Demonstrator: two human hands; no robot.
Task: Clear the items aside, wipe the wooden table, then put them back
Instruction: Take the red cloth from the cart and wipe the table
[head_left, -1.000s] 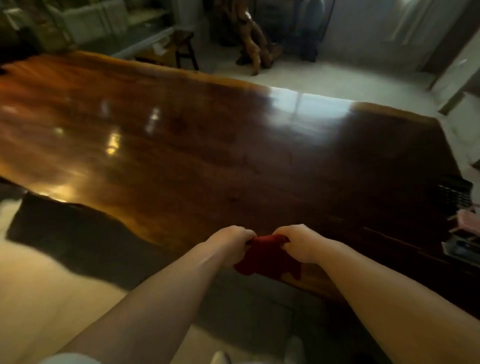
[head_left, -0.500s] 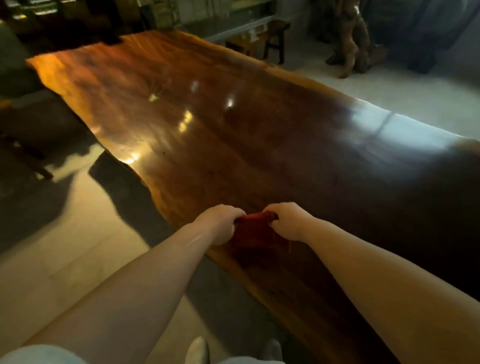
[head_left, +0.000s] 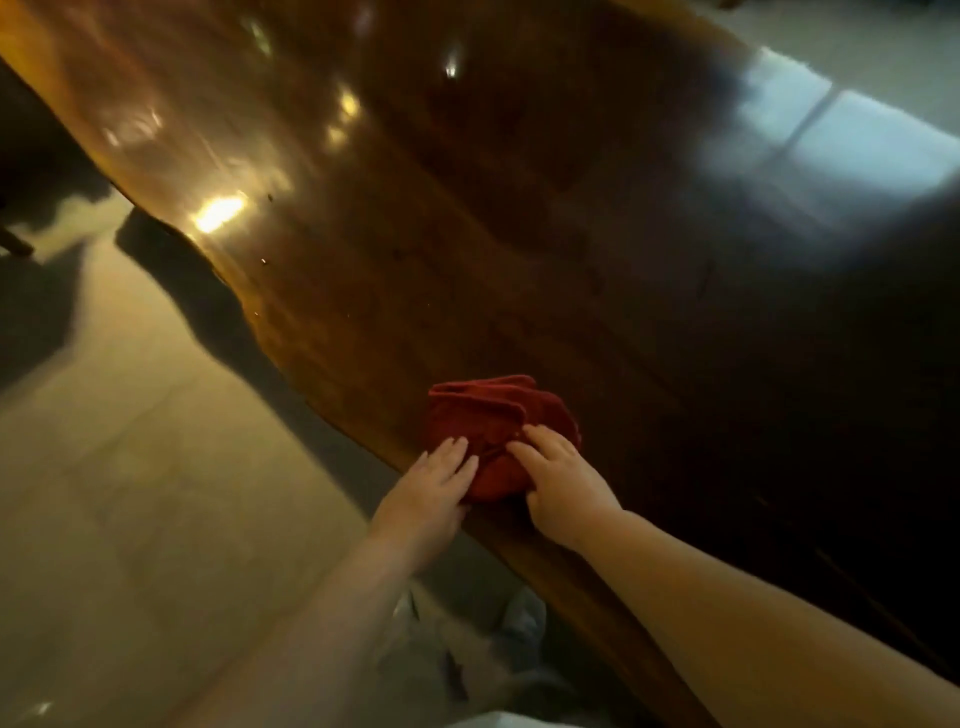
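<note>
place: indoor room, home-like, a dining or living space | evidence: long polished wooden table (head_left: 467, 208) with a wavy natural edge fills the view | floor: pale smooth floor (head_left: 130, 467) beside it | light: window reflection (head_left: 831, 140) and warm glints (head_left: 218, 213) on the glossy top | left edge: dark furniture (head_left: 36, 171), too blurred to name

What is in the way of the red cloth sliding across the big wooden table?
Nothing visible. The left hand and right hand press the red cloth at the near edge, and no object shows on the wooden table ahead.
</note>
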